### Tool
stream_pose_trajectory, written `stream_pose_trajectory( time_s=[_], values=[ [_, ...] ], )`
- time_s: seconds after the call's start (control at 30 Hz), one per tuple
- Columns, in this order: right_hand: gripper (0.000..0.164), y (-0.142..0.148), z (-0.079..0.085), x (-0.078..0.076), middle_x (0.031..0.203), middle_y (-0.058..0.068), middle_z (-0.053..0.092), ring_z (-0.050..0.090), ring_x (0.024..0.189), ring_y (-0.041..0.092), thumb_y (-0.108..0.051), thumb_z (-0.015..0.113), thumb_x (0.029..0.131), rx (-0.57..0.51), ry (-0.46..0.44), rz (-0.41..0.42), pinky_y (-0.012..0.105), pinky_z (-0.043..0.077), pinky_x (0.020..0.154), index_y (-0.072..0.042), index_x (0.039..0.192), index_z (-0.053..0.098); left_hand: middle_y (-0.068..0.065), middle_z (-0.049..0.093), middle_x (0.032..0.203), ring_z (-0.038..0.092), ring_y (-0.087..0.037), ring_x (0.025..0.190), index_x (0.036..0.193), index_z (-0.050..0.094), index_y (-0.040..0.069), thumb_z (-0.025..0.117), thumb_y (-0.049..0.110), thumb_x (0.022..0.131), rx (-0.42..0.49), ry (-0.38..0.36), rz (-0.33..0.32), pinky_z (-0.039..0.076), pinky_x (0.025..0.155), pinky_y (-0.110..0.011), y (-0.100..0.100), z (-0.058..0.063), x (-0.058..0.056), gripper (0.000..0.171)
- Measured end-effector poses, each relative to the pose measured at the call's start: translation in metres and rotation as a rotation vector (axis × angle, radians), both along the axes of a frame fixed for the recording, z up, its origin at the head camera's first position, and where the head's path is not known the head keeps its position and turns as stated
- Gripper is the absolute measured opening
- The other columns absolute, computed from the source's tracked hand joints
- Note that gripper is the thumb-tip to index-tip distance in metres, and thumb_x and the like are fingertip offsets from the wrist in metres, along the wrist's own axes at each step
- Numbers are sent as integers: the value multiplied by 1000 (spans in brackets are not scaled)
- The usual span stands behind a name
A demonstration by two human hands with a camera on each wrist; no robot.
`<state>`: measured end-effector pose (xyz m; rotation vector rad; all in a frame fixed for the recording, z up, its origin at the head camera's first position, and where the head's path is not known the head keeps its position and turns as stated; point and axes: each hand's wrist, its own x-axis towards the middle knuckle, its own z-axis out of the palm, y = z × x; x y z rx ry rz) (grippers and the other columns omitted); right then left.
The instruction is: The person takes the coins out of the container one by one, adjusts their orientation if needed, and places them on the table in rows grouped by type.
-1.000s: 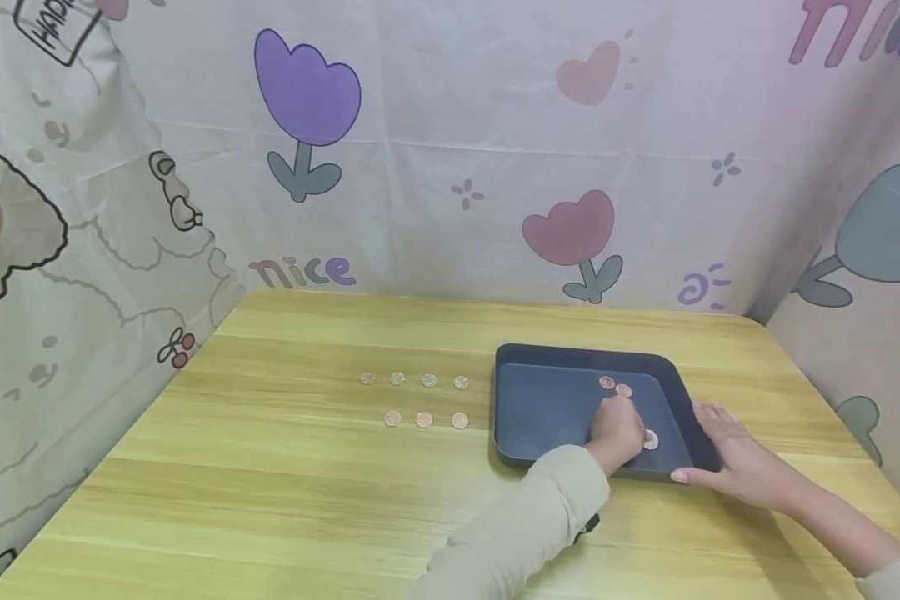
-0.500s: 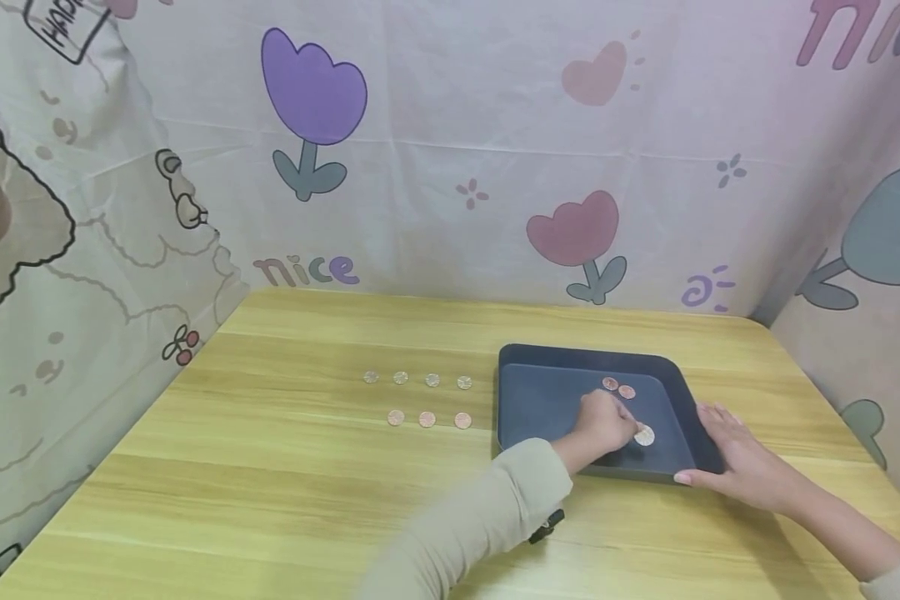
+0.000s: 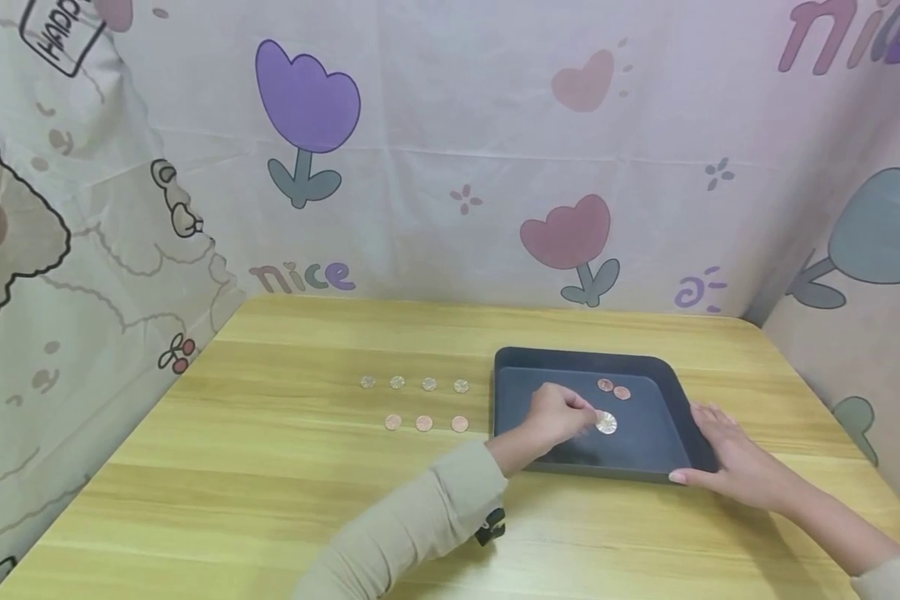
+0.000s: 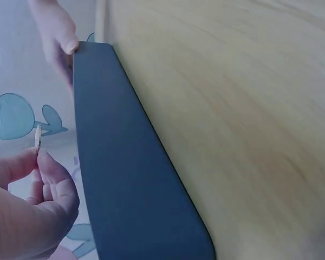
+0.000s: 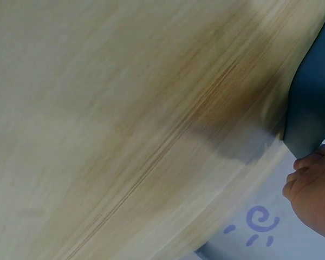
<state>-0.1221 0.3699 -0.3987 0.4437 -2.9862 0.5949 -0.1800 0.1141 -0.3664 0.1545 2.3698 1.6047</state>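
Observation:
My left hand [image 3: 558,415] is over the dark tray [image 3: 528,400] and pinches a large silver coin [image 3: 606,423] between thumb and fingertips. In the left wrist view that coin [image 4: 38,137] stands edge-on, above the tray's rim. Two copper coins [image 3: 621,392] lie in the tray near its back right. At the tray's front right corner, my right hand [image 3: 746,462] grips it, thumb on the front wall and fingers along the right side. The right wrist view has only part of this hand [image 5: 317,189] at the tray's wall [image 5: 314,108].
Left of the tray, a row of several silver coins [image 3: 429,384] lies on the wooden table [image 3: 270,467]. Three copper coins [image 3: 423,423] form a second row nearer me. A printed cloth [image 3: 420,108] hangs behind the table and at both sides.
My left hand has moved left across the tray, bringing the large silver coin along from the tray's right part. My right hand stays at the tray's corner.

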Motion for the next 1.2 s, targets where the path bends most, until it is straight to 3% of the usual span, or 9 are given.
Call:
stream_pose_trajectory(
  time_s=[0.43,0.6,0.97,1.2],
  values=[
    [101,-2,-1,-1,139,42,24,13,131,58,-38,74,74,0,-16,2,59,1,111,19,137,19,-8,66,64,56,-8,53,80,70,-5,71,8,78,73,5,-2,55,61,-26,-66,-4,-11,13],
    [102,-2,2,0,140,42,22,11,132,57,-38,73,75,0,-35,2,66,6,107,19,138,18,-6,65,65,54,-6,55,84,68,-7,69,7,79,81,-3,16,54,59,-22,-88,-5,-17,14],
    [102,-1,1,0,140,42,22,10,133,57,-38,73,75,-2,-35,1,63,2,109,18,138,17,-4,62,65,51,-6,56,80,66,-5,67,7,81,36,13,68,47,55,-17,-133,-10,-22,13],
    [101,0,0,0,139,42,22,10,132,57,-37,73,75,-4,-25,7,61,0,110,18,138,17,-4,63,70,53,-8,62,83,67,-4,64,11,84,-34,29,100,49,60,-19,-167,-11,-25,15]
  ],
)
